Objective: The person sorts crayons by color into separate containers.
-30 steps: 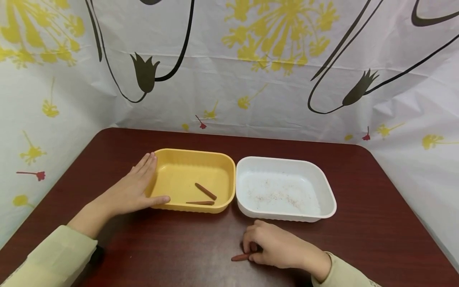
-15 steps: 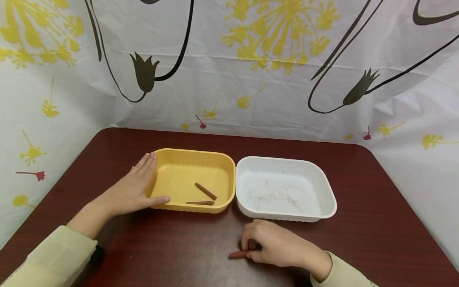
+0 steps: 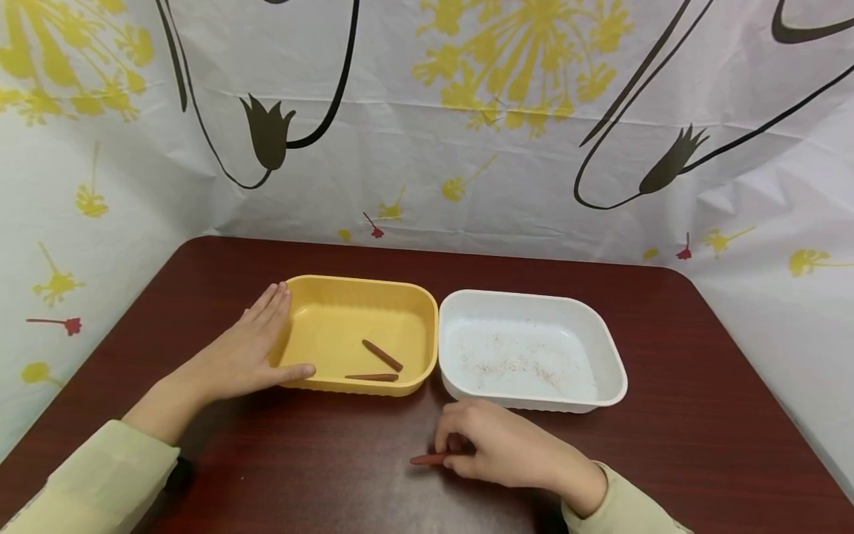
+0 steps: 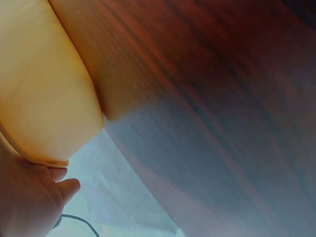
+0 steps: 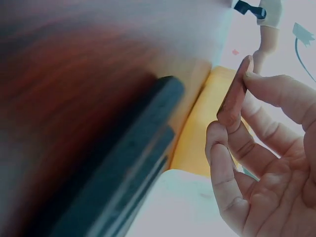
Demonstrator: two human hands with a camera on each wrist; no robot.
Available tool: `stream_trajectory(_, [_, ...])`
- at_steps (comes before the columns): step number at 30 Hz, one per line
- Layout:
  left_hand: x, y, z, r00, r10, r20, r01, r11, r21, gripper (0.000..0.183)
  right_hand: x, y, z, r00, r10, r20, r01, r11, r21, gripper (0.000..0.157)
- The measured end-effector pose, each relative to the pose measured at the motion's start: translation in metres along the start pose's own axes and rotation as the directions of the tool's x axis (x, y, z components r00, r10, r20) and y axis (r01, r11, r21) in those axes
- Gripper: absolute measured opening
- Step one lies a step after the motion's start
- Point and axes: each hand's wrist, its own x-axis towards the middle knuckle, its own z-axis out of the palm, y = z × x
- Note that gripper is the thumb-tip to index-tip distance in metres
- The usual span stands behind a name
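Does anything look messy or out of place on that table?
Yes: pale brownish specks are scattered across the floor of the white tray. They look odd because the yellow tray beside it shows no such scatter. What they are, I cannot tell. Nothing looks tipped or broken.

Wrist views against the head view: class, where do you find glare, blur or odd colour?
Head: fairly sharp, a soft sheen on the dark red-brown table; left wrist: table grain smeared, its colour sliding from reddish to blue-grey; right wrist: table blurred, white tray nearly washed out, while the reddish-brown stick looks clearer.
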Motion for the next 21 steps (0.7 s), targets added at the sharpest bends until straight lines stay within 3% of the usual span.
stream_trajectory(21, [0.000, -0.001, 0.002, 1.000, -0.001, -0.001, 0.001, 1.000, 0.002, 0.119, 0.022, -0.014, -0.010, 0.998, -0.033, -0.047, 0.033, 0.999, -0.008, 0.010])
